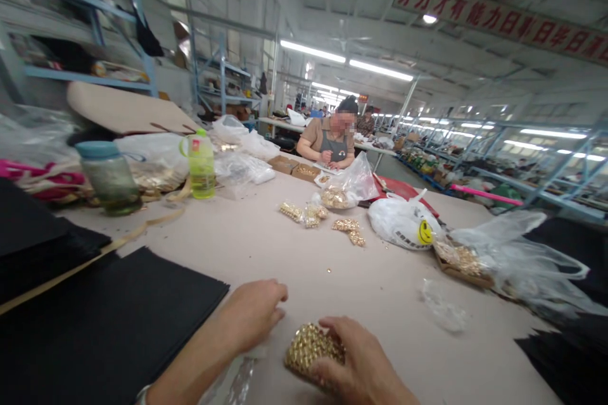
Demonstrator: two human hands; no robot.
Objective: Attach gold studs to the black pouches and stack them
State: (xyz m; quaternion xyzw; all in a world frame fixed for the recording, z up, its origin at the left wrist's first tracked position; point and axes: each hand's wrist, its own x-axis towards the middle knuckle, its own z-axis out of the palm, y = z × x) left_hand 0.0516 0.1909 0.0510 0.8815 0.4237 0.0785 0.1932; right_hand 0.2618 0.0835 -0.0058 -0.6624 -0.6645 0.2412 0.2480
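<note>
Hands, two of them, both low in the frame: the right hand (356,354) has its thumb and fingers wrapped around the right side of one gold bundle (308,349), while the left hand (261,315) is loosely curled and released, with a gap between thumb and finger. The bundle sits at the near edge of the table (285,253), just right of the left hand, and it's lumpy and shiny, packed with little rounded metallic-looking bits. One loose gold piece (329,270) lies farther up. Beyond that I count roughly four small gold packs (346,225) in two clusters, kinda knobbly.

Two bottles on the left: a see-through one with a blue lid (107,177) and a yellow-green one (202,168). One white plastic bag (401,218) has a yellow smiley, and one crumpled clear wrapper (443,307) lies nearer. Black sheets (123,323), flat and matte, are stacked at left, more at right.

Tabletop's smooth, pale pinkish-beige. Across it one person (330,136) in a grey apron leans over, and behind are blue metal shelves (223,79) and strip lights (380,69).
</note>
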